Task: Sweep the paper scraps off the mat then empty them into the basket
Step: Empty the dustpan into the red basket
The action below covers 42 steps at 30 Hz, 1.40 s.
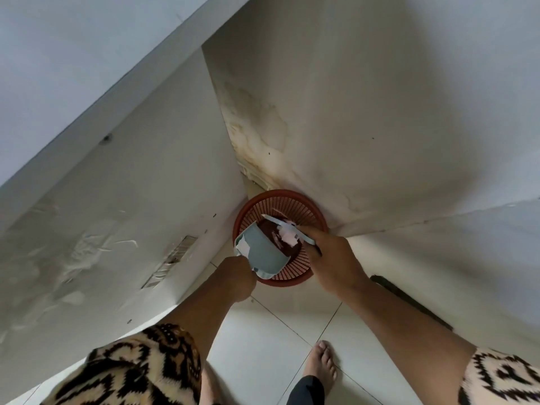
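Observation:
A red-brown slotted basket (295, 206) stands on the floor in the corner of two walls. My left hand (238, 277) grips the handle of a small blue-grey dustpan (264, 252), which is tilted over the basket. A white paper scrap (242, 246) clings to the pan's near edge. My right hand (333, 258) holds a small blue-grey brush (287, 226) across the basket's mouth, close to the pan. Pale pink and white paper scraps (287, 237) lie in the dark bottom of the basket. The mat is not in view.
Stained white walls (380, 127) meet right behind the basket. White floor tiles (277, 331) spread toward me, with my bare foot (323, 365) on them. A dark strip (409, 301) runs along the base of the right wall. A vent grille (172, 258) sits low on the left wall.

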{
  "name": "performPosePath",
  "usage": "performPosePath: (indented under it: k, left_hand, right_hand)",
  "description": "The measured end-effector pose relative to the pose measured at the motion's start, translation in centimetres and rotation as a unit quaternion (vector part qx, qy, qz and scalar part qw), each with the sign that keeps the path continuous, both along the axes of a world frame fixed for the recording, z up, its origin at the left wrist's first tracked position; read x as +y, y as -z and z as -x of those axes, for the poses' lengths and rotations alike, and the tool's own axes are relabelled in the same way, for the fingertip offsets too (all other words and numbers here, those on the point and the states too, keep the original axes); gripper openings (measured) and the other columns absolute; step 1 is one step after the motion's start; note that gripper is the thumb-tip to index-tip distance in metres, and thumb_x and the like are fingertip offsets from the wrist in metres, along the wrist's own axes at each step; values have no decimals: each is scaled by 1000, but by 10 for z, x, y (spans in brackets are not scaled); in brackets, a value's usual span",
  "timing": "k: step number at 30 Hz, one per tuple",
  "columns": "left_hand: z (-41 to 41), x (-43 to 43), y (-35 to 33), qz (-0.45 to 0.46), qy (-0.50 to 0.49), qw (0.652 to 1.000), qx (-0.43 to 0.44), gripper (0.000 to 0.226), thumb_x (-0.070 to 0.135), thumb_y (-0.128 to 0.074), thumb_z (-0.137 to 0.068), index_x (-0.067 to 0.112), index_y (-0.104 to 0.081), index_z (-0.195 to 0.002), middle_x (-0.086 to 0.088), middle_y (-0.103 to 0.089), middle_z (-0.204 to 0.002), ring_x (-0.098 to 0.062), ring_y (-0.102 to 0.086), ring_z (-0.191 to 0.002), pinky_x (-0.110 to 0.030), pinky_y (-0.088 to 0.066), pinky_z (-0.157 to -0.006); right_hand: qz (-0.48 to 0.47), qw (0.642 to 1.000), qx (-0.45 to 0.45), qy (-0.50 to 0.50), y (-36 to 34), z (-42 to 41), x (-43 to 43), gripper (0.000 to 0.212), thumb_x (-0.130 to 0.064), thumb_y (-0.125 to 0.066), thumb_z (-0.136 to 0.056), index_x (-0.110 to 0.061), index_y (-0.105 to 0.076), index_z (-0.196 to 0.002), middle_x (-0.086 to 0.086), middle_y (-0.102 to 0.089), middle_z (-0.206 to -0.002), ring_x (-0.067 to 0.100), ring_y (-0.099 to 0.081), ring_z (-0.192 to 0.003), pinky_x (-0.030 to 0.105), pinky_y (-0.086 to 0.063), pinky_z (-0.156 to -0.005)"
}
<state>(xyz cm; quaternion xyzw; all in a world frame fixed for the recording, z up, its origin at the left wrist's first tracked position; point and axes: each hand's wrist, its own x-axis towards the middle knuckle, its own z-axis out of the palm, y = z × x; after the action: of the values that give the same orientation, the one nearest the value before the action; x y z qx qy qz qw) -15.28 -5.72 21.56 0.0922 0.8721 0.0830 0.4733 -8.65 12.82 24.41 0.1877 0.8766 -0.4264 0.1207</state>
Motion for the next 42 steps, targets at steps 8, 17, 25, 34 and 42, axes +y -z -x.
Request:
performPosePath:
  k: [8,17,25,34,42]
  left_hand:
    - [4,-3,3,-8,37,999,28,32,22,-43,-101,-2,-59,-116,-17,-64,-115,-33,-62,-108,-34,-46,-83]
    - [-7,-14,8,-43,42,997,48,25,22,-46,-102,6,-59,-115,-6,-67,-112,-20,-65,-104,-25,-49,-87]
    - [-3,-24,6,-26,3,998,52,23,23,-48,-101,5,-60,-109,-9,-67,-110,-22,-65,-100,-25,-48,-78]
    - [-14,-26,-16,-110,-50,992,46,15,25,-47,-102,13,-51,-94,-2,-57,-92,-15,-56,-85,-24,-43,-73]
    - [-31,-15,-44,-190,-40,980,46,16,24,-52,-99,9,-59,-99,-6,-66,-96,-18,-64,-87,-29,-50,-76]
  right_hand:
    - [-32,996,-31,-81,-3,2,-20,22,-21,-49,-100,-14,-69,-106,-8,-63,-76,-1,-61,-65,15,-46,-52]
    - [-97,977,-10,-190,-21,16,-12,27,-15,-50,-98,-16,-68,-118,5,-66,-114,19,-62,-106,18,-42,-84]
    - [-24,999,-23,3,-14,27,-9,19,-19,-52,-97,-10,-67,-92,0,-68,-83,14,-63,-71,34,-54,-64]
    - [-32,988,-62,139,-14,28,-1,20,-19,-47,-101,-7,-63,-95,1,-64,-85,15,-62,-71,9,-42,-48]
    - [-50,970,-25,238,-41,-26,-5,24,-20,-47,-101,-13,-58,-81,-5,-58,-71,4,-54,-62,9,-40,-52]
